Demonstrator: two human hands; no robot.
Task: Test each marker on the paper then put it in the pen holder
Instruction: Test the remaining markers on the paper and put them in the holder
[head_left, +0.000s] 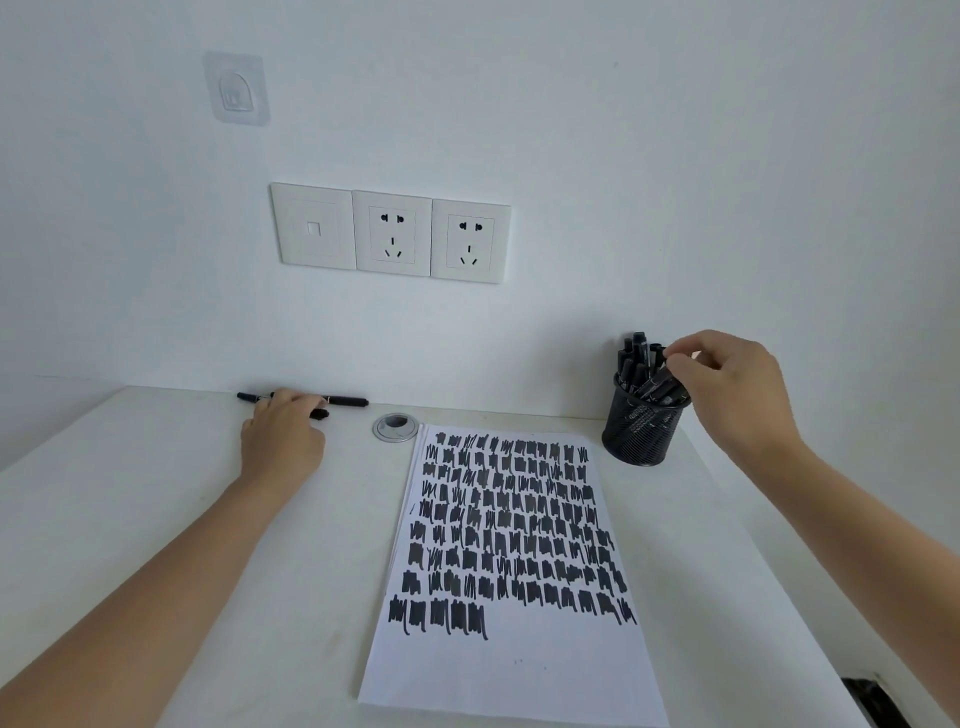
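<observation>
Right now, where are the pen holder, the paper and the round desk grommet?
pen holder (639, 431): head view, on its mesh wall.
paper (519, 670): head view, on its blank lower part.
desk grommet (394, 435): head view, on its silver rim.

One paper (519, 670), one pen holder (638, 434)

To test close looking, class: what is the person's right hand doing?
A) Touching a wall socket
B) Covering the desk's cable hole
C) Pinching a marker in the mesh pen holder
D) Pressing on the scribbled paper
C: the right hand pinches a black marker that leans in the black mesh pen holder, right of the paper.
</observation>
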